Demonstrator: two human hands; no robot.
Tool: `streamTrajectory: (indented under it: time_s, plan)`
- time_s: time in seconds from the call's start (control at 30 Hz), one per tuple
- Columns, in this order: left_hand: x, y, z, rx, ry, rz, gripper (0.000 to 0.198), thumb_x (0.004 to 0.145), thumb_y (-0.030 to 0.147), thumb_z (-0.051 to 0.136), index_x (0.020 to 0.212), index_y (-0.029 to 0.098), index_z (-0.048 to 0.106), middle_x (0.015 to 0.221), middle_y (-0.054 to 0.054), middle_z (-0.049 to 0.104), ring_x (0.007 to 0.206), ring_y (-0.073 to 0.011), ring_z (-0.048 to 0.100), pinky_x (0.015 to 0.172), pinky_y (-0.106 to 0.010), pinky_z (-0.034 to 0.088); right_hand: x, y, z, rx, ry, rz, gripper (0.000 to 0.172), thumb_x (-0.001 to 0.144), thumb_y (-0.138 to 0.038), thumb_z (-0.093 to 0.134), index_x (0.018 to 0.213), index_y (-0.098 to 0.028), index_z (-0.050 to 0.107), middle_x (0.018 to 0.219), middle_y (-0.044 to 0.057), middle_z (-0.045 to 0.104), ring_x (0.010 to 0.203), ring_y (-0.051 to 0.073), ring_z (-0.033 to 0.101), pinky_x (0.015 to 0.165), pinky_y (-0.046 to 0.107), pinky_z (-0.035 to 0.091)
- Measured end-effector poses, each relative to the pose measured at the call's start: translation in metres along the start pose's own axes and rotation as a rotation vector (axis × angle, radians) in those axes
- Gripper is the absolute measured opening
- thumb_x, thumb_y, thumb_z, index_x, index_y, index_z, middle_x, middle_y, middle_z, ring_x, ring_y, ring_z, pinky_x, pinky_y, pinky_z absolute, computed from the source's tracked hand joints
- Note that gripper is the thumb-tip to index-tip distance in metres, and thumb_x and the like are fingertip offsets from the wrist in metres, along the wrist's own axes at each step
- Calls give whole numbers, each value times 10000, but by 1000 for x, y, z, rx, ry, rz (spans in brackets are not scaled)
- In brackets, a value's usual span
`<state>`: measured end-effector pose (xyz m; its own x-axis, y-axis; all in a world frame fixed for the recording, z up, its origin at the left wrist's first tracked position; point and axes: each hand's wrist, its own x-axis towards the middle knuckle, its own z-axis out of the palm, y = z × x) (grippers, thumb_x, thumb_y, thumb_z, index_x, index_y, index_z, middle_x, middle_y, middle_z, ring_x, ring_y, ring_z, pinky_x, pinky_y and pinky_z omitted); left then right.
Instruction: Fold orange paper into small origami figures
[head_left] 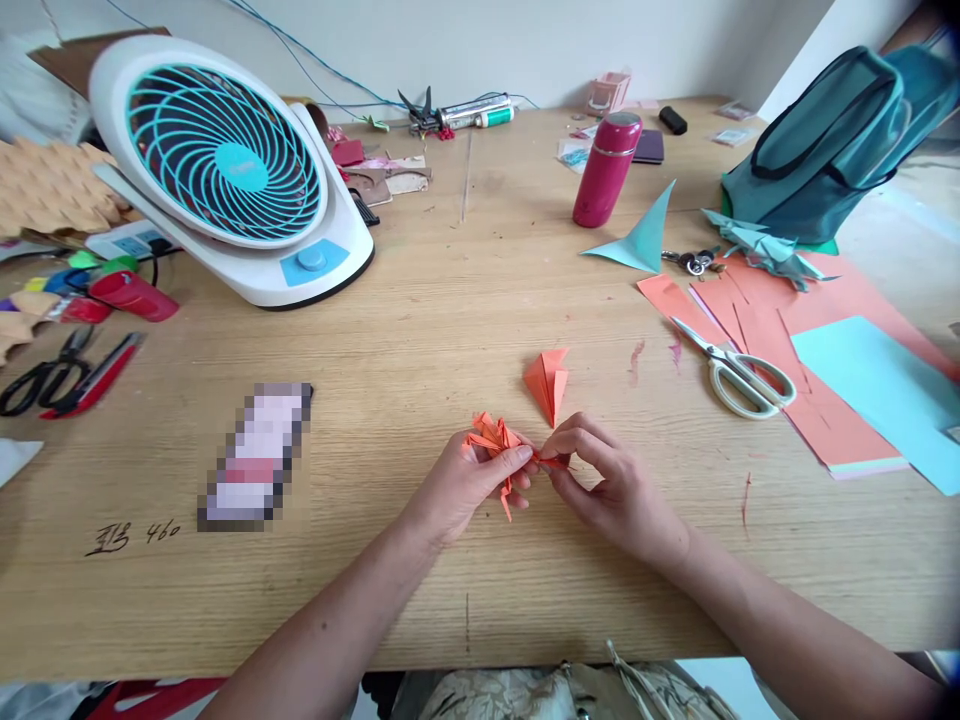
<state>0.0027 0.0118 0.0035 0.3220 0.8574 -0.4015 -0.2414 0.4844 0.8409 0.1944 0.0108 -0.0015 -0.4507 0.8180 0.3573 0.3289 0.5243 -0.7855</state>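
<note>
Toward the near edge of the table (420,340), right of its middle, fine paper folding was judged to be in hand. One orange figure (491,432) was gripped between thumb and fingers of the left hand (465,490); its thin right end was pinched in the fingertips of the right hand (611,485). Next, a steady left hold and light finger pressure were judged to be needed. Counted by size, one fan (240,165) was seen toward the far left corner, one bag (810,165) toward the far right. Sheets of paper (885,370), too overlapped to be counted, were spread toward the right edge. One flask (604,180), one blurred phone (259,455), two scissors (724,355), two teal folded pieces (645,240) and one loose orange piece (551,385), just beyond the hands, were also seen.
</note>
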Motion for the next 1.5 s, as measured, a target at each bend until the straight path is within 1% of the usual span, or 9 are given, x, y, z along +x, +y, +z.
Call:
streamTrajectory:
  time_s: [0.13, 0.2, 0.43, 0.63, 0.87, 0.97, 1.2, 1.4, 1.5]
  plan:
    - [2, -3, -1, 21, -5, -4, 403, 704, 466, 852, 809, 108, 701, 722, -25, 659, 604, -92, 587, 497, -201, 564, 0, 1, 0, -93, -18, -58, 201, 935, -58, 509, 1008, -230, 582, 907, 59, 603, 803, 176, 591, 687, 308, 485]
    - [3, -4, -2, 19, -18, -12, 405, 708, 466, 850, 817, 104, 704, 725, -27, 664, 605, -93, 594, 501, -205, 565, -1, 2, 1, -117, -11, -53, 190, 933, -55, 503, 992, -221, 572, 898, 59, 603, 796, 178, 587, 693, 314, 484]
    - [3, -2, -5, 14, -46, -32, 409, 673, 394, 891, 918, 105, 738, 721, -24, 677, 623, -108, 623, 523, -226, 574, -2, 4, 3, -25, 29, 28, 176, 907, -33, 504, 925, -202, 549, 863, 33, 578, 761, 153, 569, 676, 282, 469]
    - [2, -4, -2, 25, -15, -26, 409, 680, 457, 873, 821, 104, 720, 720, -29, 678, 605, -107, 622, 507, -223, 565, -2, 3, 3, -20, 17, 3, 185, 896, -22, 511, 932, -195, 564, 882, 40, 594, 789, 158, 582, 693, 281, 475]
    - [2, -4, -2, -54, -5, -103, 420, 631, 437, 908, 805, 107, 715, 704, -18, 681, 587, -84, 609, 530, -203, 563, 1, 2, 4, 16, 18, 49, 203, 873, -4, 511, 908, -194, 576, 873, 37, 605, 791, 158, 593, 711, 284, 480]
    - [2, -5, -2, -69, -10, -122, 438, 608, 444, 918, 794, 105, 714, 683, -13, 675, 580, -85, 606, 525, -201, 562, -1, 2, 4, 0, 16, 39, 208, 860, -2, 519, 915, -194, 574, 881, 37, 599, 797, 158, 589, 708, 281, 475]
    - [4, -7, -2, -78, -18, -64, 418, 614, 434, 917, 784, 111, 714, 683, -6, 675, 578, -78, 591, 523, -202, 554, -2, 1, 6, 9, 32, 62, 199, 860, -11, 523, 903, -201, 565, 863, 27, 594, 776, 151, 584, 704, 279, 469]
    - [4, -8, -1, 64, 9, 6, 419, 629, 452, 901, 838, 120, 754, 664, -7, 698, 567, -97, 635, 541, -211, 558, -1, 0, 5, 41, 55, 133, 177, 853, -26, 537, 853, -201, 565, 828, 16, 579, 745, 144, 565, 690, 276, 458]
    - [3, -8, -2, 120, 19, 28, 371, 661, 434, 886, 846, 135, 767, 700, -20, 731, 599, -115, 675, 569, -219, 570, -1, 1, 4, 47, 54, 138, 171, 854, -32, 539, 855, -200, 570, 822, 14, 580, 741, 142, 563, 689, 274, 455]
